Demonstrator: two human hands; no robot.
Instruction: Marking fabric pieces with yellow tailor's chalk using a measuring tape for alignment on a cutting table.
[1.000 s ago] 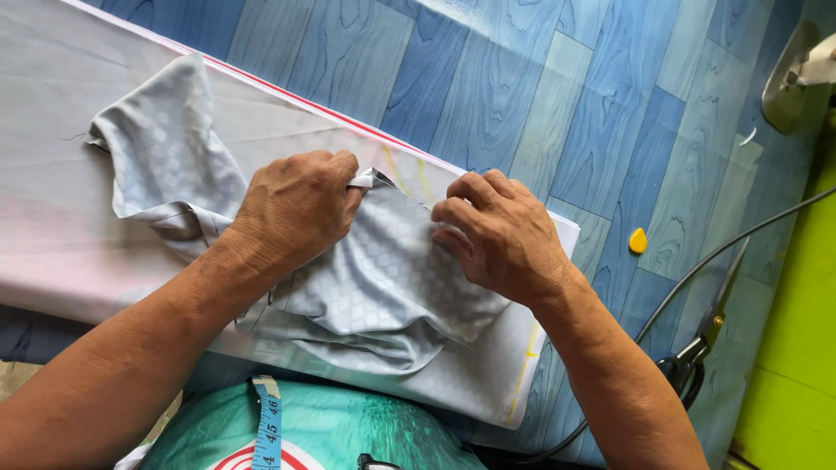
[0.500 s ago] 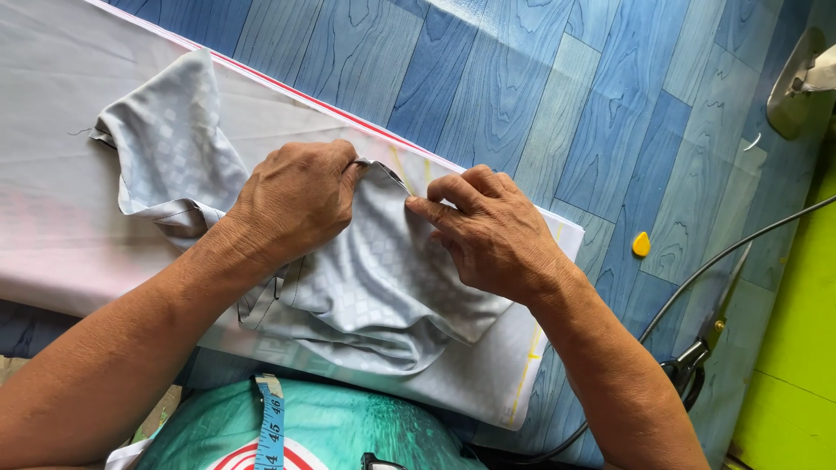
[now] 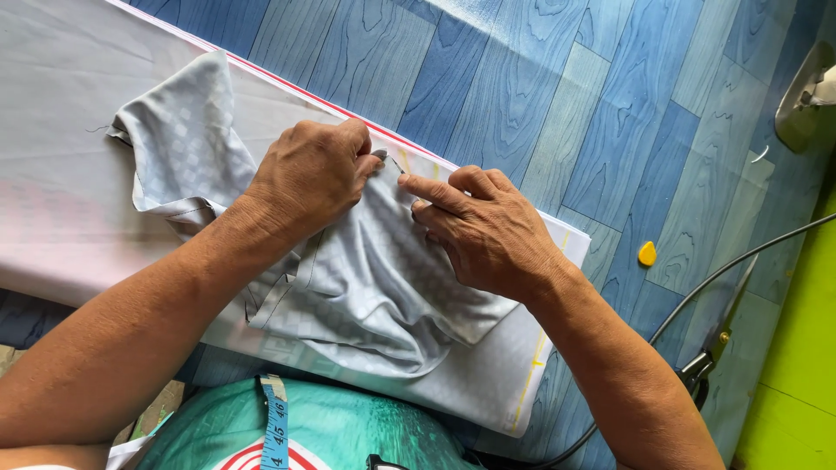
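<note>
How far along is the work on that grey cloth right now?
Done: the grey cloth lies on the padded board, one end spread flat at the far left. In hand: the left hand and right hand pinch its top edge together, fingertips almost touching. Left: the near part is bunched in folds, and the scissors on the floor lie untouched.

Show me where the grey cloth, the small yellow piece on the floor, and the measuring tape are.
grey cloth (image 3: 374, 287): head view, on its patterned middle below the hands.
small yellow piece (image 3: 647, 253): head view, on its centre.
measuring tape (image 3: 275, 426): head view, on its blue strip.
</note>
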